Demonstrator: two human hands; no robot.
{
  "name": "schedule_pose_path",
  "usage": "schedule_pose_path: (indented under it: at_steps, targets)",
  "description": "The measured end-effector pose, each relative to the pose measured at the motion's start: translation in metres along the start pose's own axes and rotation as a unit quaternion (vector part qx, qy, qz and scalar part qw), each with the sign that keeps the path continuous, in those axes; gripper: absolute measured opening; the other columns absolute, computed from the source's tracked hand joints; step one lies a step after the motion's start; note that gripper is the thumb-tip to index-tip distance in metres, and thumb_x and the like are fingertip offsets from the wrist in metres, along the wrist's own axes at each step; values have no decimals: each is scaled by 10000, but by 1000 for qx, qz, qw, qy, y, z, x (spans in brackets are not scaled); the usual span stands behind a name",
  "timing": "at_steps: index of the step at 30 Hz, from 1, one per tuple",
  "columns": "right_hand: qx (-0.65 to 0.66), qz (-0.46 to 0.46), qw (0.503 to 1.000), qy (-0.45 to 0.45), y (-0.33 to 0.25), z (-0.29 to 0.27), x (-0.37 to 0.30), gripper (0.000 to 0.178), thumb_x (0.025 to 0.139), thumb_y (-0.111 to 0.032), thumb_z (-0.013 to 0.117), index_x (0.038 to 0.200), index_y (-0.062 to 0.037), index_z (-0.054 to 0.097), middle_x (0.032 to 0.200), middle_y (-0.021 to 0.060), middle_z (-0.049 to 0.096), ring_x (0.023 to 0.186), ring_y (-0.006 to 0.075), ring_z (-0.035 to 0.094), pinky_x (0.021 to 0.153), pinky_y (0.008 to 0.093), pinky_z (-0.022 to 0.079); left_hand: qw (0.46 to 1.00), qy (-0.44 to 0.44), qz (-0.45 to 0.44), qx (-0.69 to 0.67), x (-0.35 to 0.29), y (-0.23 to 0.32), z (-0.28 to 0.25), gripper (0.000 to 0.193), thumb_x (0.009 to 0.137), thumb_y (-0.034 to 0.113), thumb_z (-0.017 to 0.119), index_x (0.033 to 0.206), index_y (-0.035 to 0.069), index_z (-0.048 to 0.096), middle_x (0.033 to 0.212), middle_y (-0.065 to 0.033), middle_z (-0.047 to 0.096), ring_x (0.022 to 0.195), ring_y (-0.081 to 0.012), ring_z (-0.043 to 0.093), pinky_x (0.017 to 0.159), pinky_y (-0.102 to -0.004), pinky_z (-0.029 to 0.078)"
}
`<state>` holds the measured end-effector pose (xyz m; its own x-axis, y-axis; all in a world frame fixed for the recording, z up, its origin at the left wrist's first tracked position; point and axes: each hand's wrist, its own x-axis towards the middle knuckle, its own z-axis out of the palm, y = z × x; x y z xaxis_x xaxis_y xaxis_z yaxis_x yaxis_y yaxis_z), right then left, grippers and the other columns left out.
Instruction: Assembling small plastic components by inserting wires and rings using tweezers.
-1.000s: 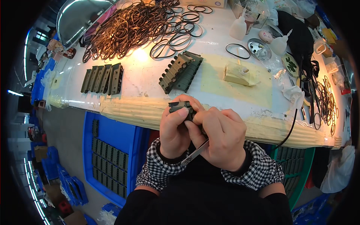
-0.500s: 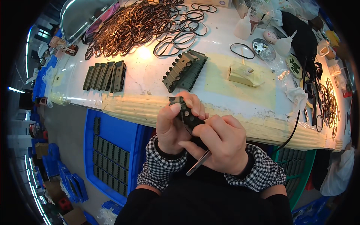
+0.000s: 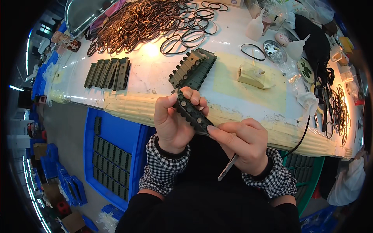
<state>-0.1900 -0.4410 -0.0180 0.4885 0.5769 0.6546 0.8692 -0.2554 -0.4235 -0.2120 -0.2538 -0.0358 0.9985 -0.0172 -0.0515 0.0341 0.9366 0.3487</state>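
Note:
My left hand (image 3: 169,122) is closed round the upper end of a dark green toy tank track side (image 3: 192,113), a long piece with round wheels and a toothed black edge. Thumb and fingers of my right hand (image 3: 247,145) pinch its lower end. Tucked in that same right hand are metal tweezers (image 3: 227,167), their shank sticking out below the palm. The piece slants down to the right, above the table's padded front edge. Just beyond it on the table lie stacked green wheeled pieces (image 3: 194,68), the nearest touching distance from my left fingertips unclear.
A row of green pieces (image 3: 108,73) lies at left, behind it a heap of black rubber loops (image 3: 136,29). At right are a yellow block (image 3: 253,75), squeeze bottles (image 3: 254,29) and a metal dish (image 3: 274,52). Below the edge, blue (image 3: 110,116) and green (image 3: 318,171) trays hold similar pieces.
The track side has turned so its wheeled length faces me more fully. My right hand has shifted right and down along it, tweezers moving with it; my left hand rose slightly leftward.

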Motion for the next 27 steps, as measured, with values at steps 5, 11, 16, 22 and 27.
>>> schedule_pose_path:
  at_steps: [5,11,16,22,27]
  targets:
    - [17,4,1000,-9,3,1,8,169,738,-109,708,897,-88,655,834,-17,625,665,125,593,575,258,434,1000,-5,-20,-21,4,2,0,249,863,315,545,915,72,549,851,-48,537,837,-199,529,797,-354,449]
    - [-22,-19,994,-102,7,-9,15,167,763,-127,679,911,-72,625,835,-1,578,637,137,556,574,259,437,999,3,-33,-19,6,4,3,241,860,311,551,915,76,552,819,-38,534,805,-188,525,781,-346,444]
    - [-18,-31,995,-96,7,-9,9,172,757,-114,664,917,-61,631,840,0,586,627,140,550,569,254,436,999,1,-38,-4,6,4,2,241,857,302,556,925,71,536,818,-39,510,796,-189,516,789,-355,460]
    - [-41,-32,997,-61,7,-4,-7,174,743,-101,685,910,-61,653,844,9,615,639,142,566,578,253,446,999,-3,-43,8,6,3,2,248,864,286,549,957,62,501,840,-39,467,811,-192,500,806,-368,486]
    - [-36,-29,999,-27,7,0,-11,180,722,-96,715,892,-80,658,811,2,609,657,133,591,580,254,451,999,-2,-43,14,7,4,0,238,865,280,551,953,64,506,844,-38,472,818,-191,507,811,-368,488]
